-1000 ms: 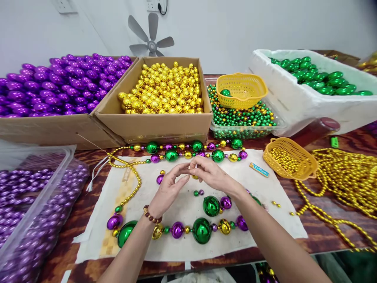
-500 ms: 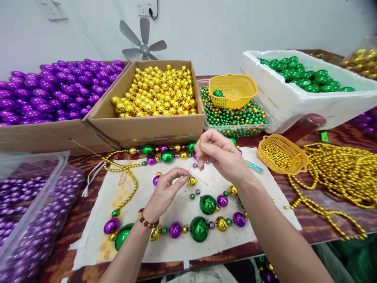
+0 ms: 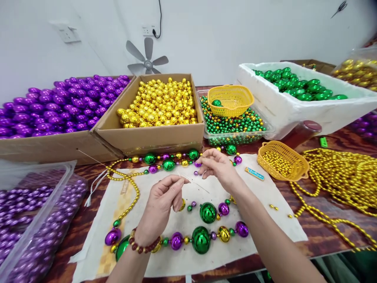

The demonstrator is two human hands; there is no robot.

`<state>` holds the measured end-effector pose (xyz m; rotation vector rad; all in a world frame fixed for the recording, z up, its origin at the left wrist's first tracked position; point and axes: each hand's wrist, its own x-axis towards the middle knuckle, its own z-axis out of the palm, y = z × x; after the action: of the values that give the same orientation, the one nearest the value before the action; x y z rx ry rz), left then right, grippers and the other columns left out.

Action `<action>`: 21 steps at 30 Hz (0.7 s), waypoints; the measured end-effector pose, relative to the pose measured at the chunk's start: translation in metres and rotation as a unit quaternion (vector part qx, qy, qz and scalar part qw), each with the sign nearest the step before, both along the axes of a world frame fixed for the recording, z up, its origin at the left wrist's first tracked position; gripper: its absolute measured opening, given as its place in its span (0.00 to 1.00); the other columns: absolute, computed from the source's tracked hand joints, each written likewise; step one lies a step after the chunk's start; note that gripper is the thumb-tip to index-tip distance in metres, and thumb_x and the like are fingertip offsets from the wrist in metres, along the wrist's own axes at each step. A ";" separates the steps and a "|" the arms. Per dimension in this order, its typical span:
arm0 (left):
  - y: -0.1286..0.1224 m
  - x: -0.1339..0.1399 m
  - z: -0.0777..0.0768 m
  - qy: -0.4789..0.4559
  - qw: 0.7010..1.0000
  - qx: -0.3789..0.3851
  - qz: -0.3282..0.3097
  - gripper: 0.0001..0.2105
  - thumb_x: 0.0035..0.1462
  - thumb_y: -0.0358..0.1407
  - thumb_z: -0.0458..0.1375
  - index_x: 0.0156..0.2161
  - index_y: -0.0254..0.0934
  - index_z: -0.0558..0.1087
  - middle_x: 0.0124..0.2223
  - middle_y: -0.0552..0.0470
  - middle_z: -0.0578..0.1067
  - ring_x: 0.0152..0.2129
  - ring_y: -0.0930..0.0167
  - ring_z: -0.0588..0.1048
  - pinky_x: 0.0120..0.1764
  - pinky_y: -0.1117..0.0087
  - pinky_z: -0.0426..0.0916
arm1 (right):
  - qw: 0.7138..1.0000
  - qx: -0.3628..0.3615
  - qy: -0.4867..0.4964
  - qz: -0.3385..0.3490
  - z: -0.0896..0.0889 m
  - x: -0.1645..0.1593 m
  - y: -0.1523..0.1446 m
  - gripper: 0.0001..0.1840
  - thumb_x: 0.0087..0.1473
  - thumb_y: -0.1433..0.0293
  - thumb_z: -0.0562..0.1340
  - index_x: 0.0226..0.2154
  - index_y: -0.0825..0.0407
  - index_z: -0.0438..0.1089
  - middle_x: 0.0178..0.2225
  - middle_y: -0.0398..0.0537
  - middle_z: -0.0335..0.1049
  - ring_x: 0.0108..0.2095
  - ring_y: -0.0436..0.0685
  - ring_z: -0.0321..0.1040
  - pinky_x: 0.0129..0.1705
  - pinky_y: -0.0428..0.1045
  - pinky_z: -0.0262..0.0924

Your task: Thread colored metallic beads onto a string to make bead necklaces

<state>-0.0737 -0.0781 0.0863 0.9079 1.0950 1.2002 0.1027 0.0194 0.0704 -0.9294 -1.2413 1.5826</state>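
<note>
Half a second on, the right hand (image 3: 219, 169) sits lower in view and its bunched fingers have straightened toward the left hand (image 3: 161, 200). Between the two hands, a thin needle-like rod (image 3: 200, 186) hangs over the white cloth (image 3: 176, 265), its long axis slanting from the left fingertips toward the desk's (image 3: 66, 245) near right corner. Left thumb and forefinger pinch it, so that hand is the nearer; the right fingertips are just beyond it, toward the desk's far edge, apparently apart from the rod. Whether they close on a thread or nothing, I cannot tell. Nearer the desk's front edge lies a strand of large beads (image 3: 201, 239); beyond the hands stands a cardboard box (image 3: 150, 139) of gold beads (image 3: 165, 104).
</note>
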 end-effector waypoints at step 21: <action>0.004 0.050 -0.023 0.230 0.968 0.006 -0.098 0.14 0.60 0.45 0.54 0.32 0.35 0.73 0.19 0.59 0.61 0.15 0.78 0.57 0.19 0.76 0.52 | 0.973 -0.082 0.193 -0.097 0.012 0.006 -0.024 0.08 0.51 0.67 0.67 0.29 0.56 0.74 0.27 0.47 0.77 0.29 0.53 0.75 0.39 0.50 0.68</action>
<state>-0.0237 -0.0736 0.0635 1.3141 1.3257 0.8511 0.1091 -0.0047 0.0823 -0.7703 -0.7376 1.6288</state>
